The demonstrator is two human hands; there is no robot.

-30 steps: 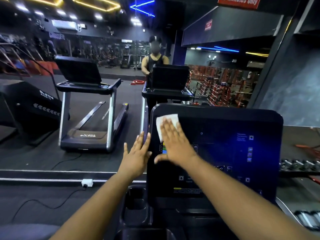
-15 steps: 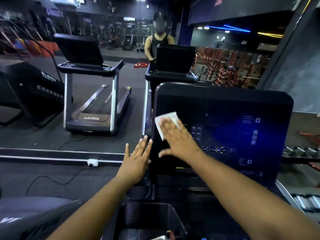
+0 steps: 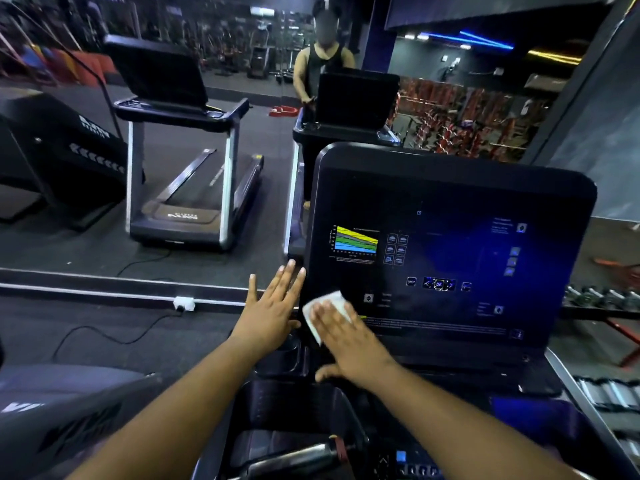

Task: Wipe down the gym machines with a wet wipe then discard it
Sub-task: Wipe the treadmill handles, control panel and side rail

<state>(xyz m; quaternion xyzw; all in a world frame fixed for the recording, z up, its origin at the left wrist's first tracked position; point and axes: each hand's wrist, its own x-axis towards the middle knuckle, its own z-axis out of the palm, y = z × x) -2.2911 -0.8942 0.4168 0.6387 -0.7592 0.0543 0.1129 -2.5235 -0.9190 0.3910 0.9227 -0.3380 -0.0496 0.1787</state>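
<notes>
Right hand [image 3: 346, 336] presses wipe [image 3: 325, 306] flat on console [image 3: 450, 202] (nothing clenched); left hand [image 3: 273, 306] open; tray contents unclear.

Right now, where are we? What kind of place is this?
A gym, most likely. There's a treadmill, a rack of weights and the console that the right hand is wiping.

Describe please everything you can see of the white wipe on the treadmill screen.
The wet wipe is a small white sheet, thin and soft-looking, slightly crumpled. It lies flat against the lower left corner of the dark console panel. The right hand presses it there with straight fingers, covering its lower part; the upper edge and left side show.
</notes>
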